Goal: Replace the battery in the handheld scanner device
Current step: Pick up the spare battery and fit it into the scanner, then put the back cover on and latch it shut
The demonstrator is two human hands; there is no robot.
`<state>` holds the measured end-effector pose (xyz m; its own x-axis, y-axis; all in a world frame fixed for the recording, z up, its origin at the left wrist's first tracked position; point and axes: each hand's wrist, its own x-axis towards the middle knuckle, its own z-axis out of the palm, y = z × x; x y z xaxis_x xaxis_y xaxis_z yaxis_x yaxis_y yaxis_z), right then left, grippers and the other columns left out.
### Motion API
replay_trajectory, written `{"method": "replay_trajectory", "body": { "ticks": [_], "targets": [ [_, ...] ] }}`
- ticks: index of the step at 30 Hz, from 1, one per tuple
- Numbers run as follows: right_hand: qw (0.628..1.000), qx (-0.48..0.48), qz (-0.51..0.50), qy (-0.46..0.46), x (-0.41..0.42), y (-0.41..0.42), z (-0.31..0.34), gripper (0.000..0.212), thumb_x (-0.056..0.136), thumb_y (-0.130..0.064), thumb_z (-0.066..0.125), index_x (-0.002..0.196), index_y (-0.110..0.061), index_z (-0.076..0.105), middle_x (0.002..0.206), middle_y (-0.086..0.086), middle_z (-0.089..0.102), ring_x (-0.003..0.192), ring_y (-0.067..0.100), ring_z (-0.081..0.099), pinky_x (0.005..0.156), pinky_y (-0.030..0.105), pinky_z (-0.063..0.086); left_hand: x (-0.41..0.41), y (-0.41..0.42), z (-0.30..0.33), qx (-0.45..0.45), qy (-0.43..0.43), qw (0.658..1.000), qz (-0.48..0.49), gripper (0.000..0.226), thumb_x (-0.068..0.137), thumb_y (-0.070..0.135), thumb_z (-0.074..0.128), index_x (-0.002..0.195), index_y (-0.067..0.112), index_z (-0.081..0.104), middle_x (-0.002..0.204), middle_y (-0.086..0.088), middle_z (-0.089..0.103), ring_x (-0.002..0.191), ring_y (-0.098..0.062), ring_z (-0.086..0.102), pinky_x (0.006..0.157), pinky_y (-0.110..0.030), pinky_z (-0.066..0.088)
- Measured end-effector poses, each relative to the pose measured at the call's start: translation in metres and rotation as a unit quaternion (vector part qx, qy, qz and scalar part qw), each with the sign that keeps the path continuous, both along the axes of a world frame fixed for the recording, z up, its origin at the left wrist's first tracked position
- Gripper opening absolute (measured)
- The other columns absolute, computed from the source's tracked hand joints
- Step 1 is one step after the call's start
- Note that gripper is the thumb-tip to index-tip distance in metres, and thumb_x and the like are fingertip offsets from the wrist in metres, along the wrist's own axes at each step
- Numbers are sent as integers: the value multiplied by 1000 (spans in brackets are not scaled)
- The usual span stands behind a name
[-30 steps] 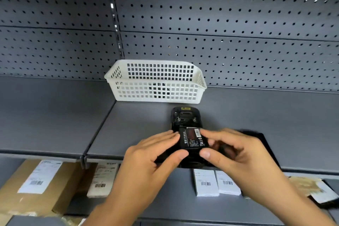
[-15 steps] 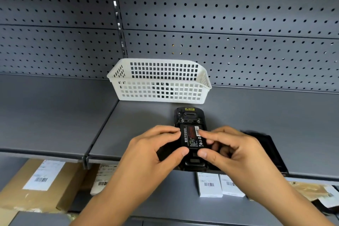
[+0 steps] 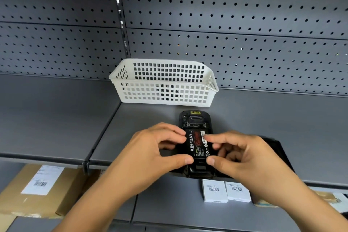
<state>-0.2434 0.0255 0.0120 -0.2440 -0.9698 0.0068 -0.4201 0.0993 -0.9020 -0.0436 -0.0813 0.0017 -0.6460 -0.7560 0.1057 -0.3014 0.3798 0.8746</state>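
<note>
While the black scanner [image 3: 195,145] is lying back-up near the front edge of the grey shelf [image 3: 282,128], both hands are closing on the battery [image 3: 199,144] sitting in its open back. Only the head view is showing this.

The left hand [image 3: 150,156] is coming in from 8 o'clock, its fingers curled and partly spread. Its index fingertip is touching the battery's left edge near the top, and its thumb [image 3: 185,160] is pressing at the battery's lower left corner; the other fingers are tucking against the scanner's left side. The right hand [image 3: 244,156] is coming in from 4 o'clock in a matching pinch: the index fingertip is resting on the white barcode strip at the battery's upper right, and the thumb [image 3: 211,160] is pressing at the lower right corner. Its remaining fingers are bending loosely beside the scanner's right side. So each hand is gripping the battery between index finger and thumb.

The scanner's long axis is running from 6 to 12 o'clock, its scan-window end with the yellow label pointing toward 12, at the white basket [image 3: 163,84] standing just behind it against the pegboard wall [image 3: 244,24]. The battery is lying along the same axis, label up. A dark flat piece [image 3: 278,150] is showing at 3 o'clock, partly hidden by the right hand. Two small white boxes [image 3: 226,191] are lying on the lower shelf at 6 o'clock, and a cardboard parcel [image 3: 37,190] at 8 o'clock.
</note>
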Motion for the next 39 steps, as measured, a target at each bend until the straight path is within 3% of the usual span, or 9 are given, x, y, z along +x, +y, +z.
{"method": "replay_trajectory", "body": {
  "ticks": [8,19,21,23,27,31,35,37,39],
  "targets": [
    [998,27,7,-49,-1,-2,5,32,71,-11,82,96,-30,77,81,-8,63,57,4,51,61,15,47,0,1,-2,-8,9,1000,11,31,73,29,84,102,34,73,110,22,66,97,-2,68,89,-24,54],
    [999,22,3,-27,2,-3,4,31,74,-12,80,100,-28,77,81,-7,62,54,3,50,58,15,46,1,2,-1,-45,-4,999,-12,34,77,28,81,109,38,74,117,23,62,100,-5,68,93,-29,53],
    [999,26,26,-3,-1,-1,10,31,76,-16,78,103,-29,75,84,-6,67,61,4,56,65,17,50,-1,3,4,-60,-19,998,-19,33,78,31,79,109,40,73,117,25,61,102,-1,66,93,-24,52],
    [1000,5,23,18,-16,6,23,31,78,-21,76,107,-32,74,90,-4,72,73,6,64,76,15,51,-5,9,13,-112,-52,992,-13,34,79,44,73,113,43,69,118,30,58,105,7,61,88,-11,47],
    [986,-65,-116,103,-74,30,54,23,85,-19,69,106,-29,72,84,-7,70,69,3,57,69,4,42,-39,42,36,-242,-69,968,-5,45,80,64,56,120,44,61,125,35,49,119,11,44,93,-1,30],
    [973,15,-142,183,-114,47,41,28,86,-23,67,115,-27,69,99,-3,72,86,17,65,74,11,44,-86,72,34,-304,-108,943,-79,56,79,69,50,125,39,59,124,24,55,113,1,46,98,-18,36],
    [972,83,-99,195,-121,59,20,40,85,-37,67,123,-29,63,116,-4,66,103,7,63,90,7,44,-113,83,27,-325,-171,925,-98,64,75,74,46,123,35,61,120,14,64,109,-15,59,94,-33,47],
    [967,100,-87,217,-121,61,12,46,84,-45,65,128,-33,59,122,-5,59,117,10,55,105,25,41,-118,84,22,-318,-195,922,-106,60,75,72,48,118,34,66,118,11,67,107,-17,61,93,-36,48],
    [955,116,-81,262,-119,60,6,50,82,-53,62,130,-38,55,124,-5,49,125,15,41,111,32,33,-121,84,17,-313,-199,923,-103,51,75,65,54,112,34,70,119,9,69,106,-18,63,92,-37,49]
  ]
}}
